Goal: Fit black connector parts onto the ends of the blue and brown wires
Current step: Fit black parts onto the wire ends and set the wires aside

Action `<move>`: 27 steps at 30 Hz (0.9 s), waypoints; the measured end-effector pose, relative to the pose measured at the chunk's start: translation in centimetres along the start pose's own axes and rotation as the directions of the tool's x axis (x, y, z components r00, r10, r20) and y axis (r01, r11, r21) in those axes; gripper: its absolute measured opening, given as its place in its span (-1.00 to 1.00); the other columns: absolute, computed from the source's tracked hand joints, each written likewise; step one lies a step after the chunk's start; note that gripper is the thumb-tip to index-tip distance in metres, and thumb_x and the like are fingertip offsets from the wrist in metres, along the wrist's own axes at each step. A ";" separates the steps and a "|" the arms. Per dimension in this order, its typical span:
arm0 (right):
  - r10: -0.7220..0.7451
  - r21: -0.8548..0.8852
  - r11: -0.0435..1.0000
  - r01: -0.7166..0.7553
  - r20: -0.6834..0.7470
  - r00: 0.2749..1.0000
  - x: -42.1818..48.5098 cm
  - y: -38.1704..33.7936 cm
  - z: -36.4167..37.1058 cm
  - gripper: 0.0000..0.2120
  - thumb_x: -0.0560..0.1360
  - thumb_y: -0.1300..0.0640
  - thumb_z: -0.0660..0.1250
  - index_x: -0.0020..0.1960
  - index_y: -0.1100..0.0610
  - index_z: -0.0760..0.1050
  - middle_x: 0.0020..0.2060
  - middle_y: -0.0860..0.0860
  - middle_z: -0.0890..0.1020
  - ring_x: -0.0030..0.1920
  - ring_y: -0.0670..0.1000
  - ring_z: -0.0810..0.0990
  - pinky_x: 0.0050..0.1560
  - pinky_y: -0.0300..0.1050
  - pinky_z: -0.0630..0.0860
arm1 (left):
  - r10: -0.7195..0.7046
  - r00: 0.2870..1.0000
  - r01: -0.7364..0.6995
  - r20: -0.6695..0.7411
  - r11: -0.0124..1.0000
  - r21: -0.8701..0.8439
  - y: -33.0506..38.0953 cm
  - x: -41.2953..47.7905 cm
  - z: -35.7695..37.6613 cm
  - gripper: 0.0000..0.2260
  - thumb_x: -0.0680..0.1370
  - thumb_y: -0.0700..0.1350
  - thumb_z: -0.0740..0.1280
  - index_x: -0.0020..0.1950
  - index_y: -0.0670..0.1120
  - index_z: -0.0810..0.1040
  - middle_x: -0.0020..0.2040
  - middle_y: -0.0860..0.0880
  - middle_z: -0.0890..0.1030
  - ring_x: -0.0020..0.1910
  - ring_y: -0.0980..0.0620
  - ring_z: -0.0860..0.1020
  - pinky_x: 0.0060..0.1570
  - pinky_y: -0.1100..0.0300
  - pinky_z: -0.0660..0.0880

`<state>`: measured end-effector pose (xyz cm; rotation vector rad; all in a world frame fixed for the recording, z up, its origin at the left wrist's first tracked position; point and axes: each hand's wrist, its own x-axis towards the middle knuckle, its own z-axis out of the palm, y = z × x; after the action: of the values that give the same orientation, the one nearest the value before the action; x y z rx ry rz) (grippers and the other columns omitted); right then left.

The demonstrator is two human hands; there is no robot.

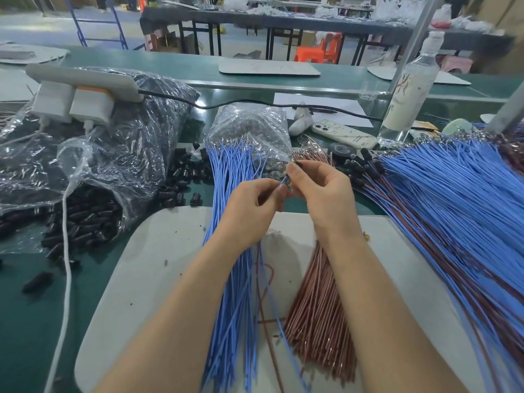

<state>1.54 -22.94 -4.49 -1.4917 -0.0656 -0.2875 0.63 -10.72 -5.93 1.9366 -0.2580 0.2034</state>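
Left hand: your left hand is raised over the white board, its fingers curled and pinching a single blue wire near its tip.
Right hand: your right hand pinches a small black connector part between thumb and forefinger, just above the wire's end.
Join: your fingertips hide most of the spot where wire and part meet, so you cannot tell how far the wire is seated.
Blue bundle: a loose sheaf of blue wires lies on the board and passes under your left forearm.
Brown bundle: the brown wires lie beside it, beneath your right forearm.
Connector stock: a torn plastic bag at your left spills black connectors onto the green desk, with more scattered just left of the blue bundle.
Behind your hands: a clear bag of small parts stands close behind your fingertips.
Right side: a large fan of blue and brown wires covers the desk, black parts showing at its near ends.
Clutter beyond: a phone, a roll of black tape and a clear bottle sit past the wires.
Far left: a power strip rests on the bag, and a white cable trails from it across the desk.
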 end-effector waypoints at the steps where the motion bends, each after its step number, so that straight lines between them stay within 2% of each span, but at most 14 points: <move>1: 0.011 0.021 1.000 -0.012 0.010 1.000 0.0 0.0 0.0 -0.94 0.48 0.20 0.41 -0.15 0.10 0.57 -0.41 -0.13 0.62 -0.38 -0.20 0.58 -0.31 -0.38 0.50 | 0.006 1.000 -0.006 0.004 1.000 -0.006 0.0 0.0 0.0 -0.81 0.60 -0.10 0.25 -0.14 -0.06 0.61 -0.37 0.01 0.52 -0.37 0.01 0.41 -0.34 0.12 0.37; 3: 0.021 0.009 1.000 -0.022 0.040 0.999 -0.1 0.1 0.2 -0.93 0.48 0.20 0.41 -0.17 0.09 0.56 -0.42 -0.12 0.62 -0.35 -0.16 0.60 -0.26 -0.34 0.52 | 0.008 1.000 -0.008 -0.003 1.000 -0.023 0.2 -0.1 -0.2 -0.78 0.61 -0.09 0.24 -0.18 -0.10 0.59 -0.40 0.00 0.47 -0.44 0.09 0.34 -0.40 0.19 0.30; 6: 0.017 -0.048 0.999 -0.013 0.078 0.997 -0.3 0.2 0.5 -0.90 0.47 0.20 0.42 -0.20 0.07 0.55 -0.37 -0.09 0.64 -0.27 -0.11 0.62 -0.15 -0.25 0.56 | -0.001 1.000 0.002 0.001 0.999 -0.046 0.4 -0.3 -0.4 -0.72 0.61 -0.10 0.24 -0.31 -0.03 0.52 -0.48 0.09 0.40 -0.55 0.18 0.25 -0.47 0.34 0.22; 10: 0.024 -0.077 0.997 -0.018 0.075 0.997 -0.2 0.2 0.3 -0.92 0.46 0.18 0.43 -0.19 0.07 0.56 -0.35 -0.08 0.64 -0.25 -0.10 0.62 -0.16 -0.28 0.54 | -0.014 1.000 0.015 0.022 0.999 -0.052 0.4 -0.2 -0.4 -0.70 0.61 -0.11 0.24 -0.34 -0.02 0.50 -0.42 0.01 0.47 -0.41 0.06 0.36 -0.37 0.13 0.34; 12: 0.015 -0.080 0.997 -0.009 0.073 0.997 -0.2 0.2 0.3 -0.92 0.46 0.18 0.44 -0.18 0.07 0.55 -0.37 -0.10 0.63 -0.29 -0.16 0.60 -0.21 -0.33 0.51 | -0.022 1.000 0.022 0.010 0.998 -0.059 0.5 -0.3 -0.3 -0.69 0.61 -0.12 0.24 -0.34 0.05 0.49 -0.48 0.13 0.47 -0.45 0.11 0.32 -0.42 0.25 0.31; 14: 0.012 -0.085 0.996 -0.006 0.072 0.997 -0.2 0.1 0.4 -0.91 0.45 0.18 0.44 -0.17 0.06 0.55 -0.35 -0.10 0.63 -0.29 -0.15 0.60 -0.22 -0.34 0.51 | -0.031 1.000 0.031 0.004 0.997 -0.067 0.6 -0.3 -0.3 -0.69 0.61 -0.12 0.24 -0.34 0.08 0.49 -0.49 0.16 0.47 -0.47 0.15 0.31 -0.43 0.33 0.28; 16: 0.027 -0.041 0.999 -0.024 0.073 0.997 -0.2 0.1 0.4 -0.94 0.46 0.19 0.43 -0.11 0.10 0.55 -0.31 -0.07 0.65 -0.29 -0.13 0.61 -0.19 -0.29 0.52 | -0.036 0.999 0.036 0.003 0.996 -0.082 0.6 -0.3 -0.3 -0.73 0.61 -0.13 0.24 -0.28 0.08 0.53 -0.44 0.13 0.49 -0.39 0.09 0.37 -0.34 0.26 0.33; 19: 0.017 0.039 0.999 -0.018 0.033 0.999 0.0 -0.1 0.1 -0.97 0.52 0.18 0.36 -0.06 0.08 0.57 -0.38 -0.11 0.64 -0.32 -0.16 0.60 -0.23 -0.27 0.55 | -0.049 0.999 0.050 0.009 0.993 -0.103 0.6 -0.3 -0.2 -0.81 0.60 -0.14 0.25 -0.15 0.01 0.59 -0.34 0.02 0.51 -0.30 0.00 0.41 -0.24 0.16 0.36; 22: -0.035 -0.026 0.999 0.035 -0.023 0.999 0.2 -0.1 -0.3 -0.91 0.55 0.21 0.31 -0.06 0.08 0.58 -0.37 -0.13 0.62 -0.32 -0.21 0.58 -0.27 -0.34 0.50 | -0.045 0.999 0.046 0.011 0.995 -0.084 0.6 -0.3 -0.2 -0.83 0.60 -0.13 0.25 -0.11 -0.02 0.62 -0.32 -0.02 0.51 -0.29 0.00 0.41 -0.24 0.15 0.36; 27: -0.071 -0.117 0.991 0.067 -0.027 0.997 0.3 -0.1 -0.4 -0.91 0.54 0.17 0.34 -0.13 0.05 0.57 -0.35 -0.11 0.61 -0.34 -0.22 0.57 -0.26 -0.33 0.49 | -0.040 0.999 0.040 0.008 0.996 -0.074 0.5 -0.3 -0.2 -0.82 0.60 -0.12 0.26 -0.14 0.06 0.59 -0.32 -0.02 0.53 -0.29 -0.01 0.43 -0.21 0.06 0.42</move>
<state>1.76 -23.37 -4.35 -1.6018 -0.0771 -0.3759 0.17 -10.66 -5.50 1.8678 -0.2280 0.1586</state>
